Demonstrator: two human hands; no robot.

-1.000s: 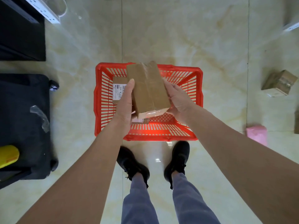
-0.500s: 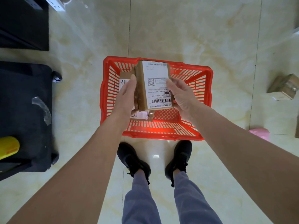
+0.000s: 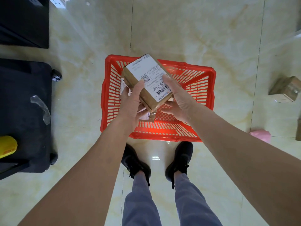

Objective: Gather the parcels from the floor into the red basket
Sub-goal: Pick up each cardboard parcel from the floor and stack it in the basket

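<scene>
A red slatted basket (image 3: 200,88) stands on the floor in front of my feet. Above it I hold a brown cardboard parcel (image 3: 146,82) with a white shipping label facing up, tilted diagonally. My left hand (image 3: 132,103) grips its left side with the thumb on top. My right hand (image 3: 177,98) holds its right edge, fingers underneath. Another labelled parcel (image 3: 146,116) lies inside the basket, mostly hidden under my hands. A brown box (image 3: 285,89) and a pink parcel (image 3: 261,136) lie on the floor to the right.
A black wheeled case (image 3: 24,115) with a scrap of clear tape stands at the left, a yellow object (image 3: 7,146) on it. Another brown parcel edge (image 3: 299,129) shows at the far right. Glossy cream tiles surround the basket.
The parcel was turned over from its taped brown side to its label side, then rotated diagonally. Both hands stayed on it above the basket.
</scene>
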